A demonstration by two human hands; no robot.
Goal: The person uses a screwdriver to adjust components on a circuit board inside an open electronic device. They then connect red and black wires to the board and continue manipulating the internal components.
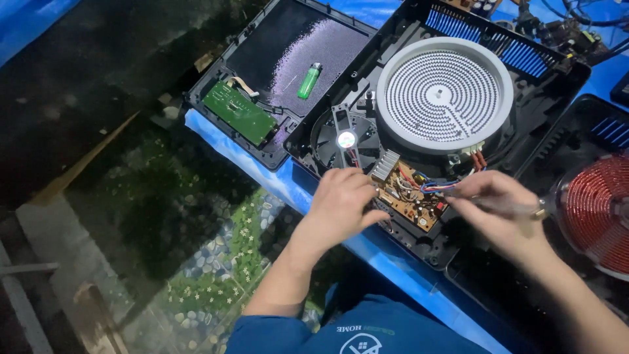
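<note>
Brown circuit board [406,196] crowded with small parts and coloured wires, seated in the front edge of an opened black cooker housing [557,72] on a blue-covered bench [275,180]. Left hand [341,206] resting on the board's left end, fingers curled down over its edge, pressing rather than lifting as far as can be told. Right hand [495,206] closed around a slim metal tool [504,208], tip pointed left toward the board's right side near the bundle of blue and red wires [436,186]. Just behind the board, a ribbed silver heat sink [385,164] and a black cooling fan [346,139] with a pale hub. Further back, filling most of the housing, a round white heating element [444,95] with a spiral groove pattern. To the left, touching the housing, a detached black top panel [321,49] lying face down, with a green control board [239,113] at its near corner and a green lighter [309,80] on its dusty surface. At far right, a red-copper coil [599,213] in a second black housing. Below the bench, a patterned floor with pebbles and small flowers [216,262].
</note>
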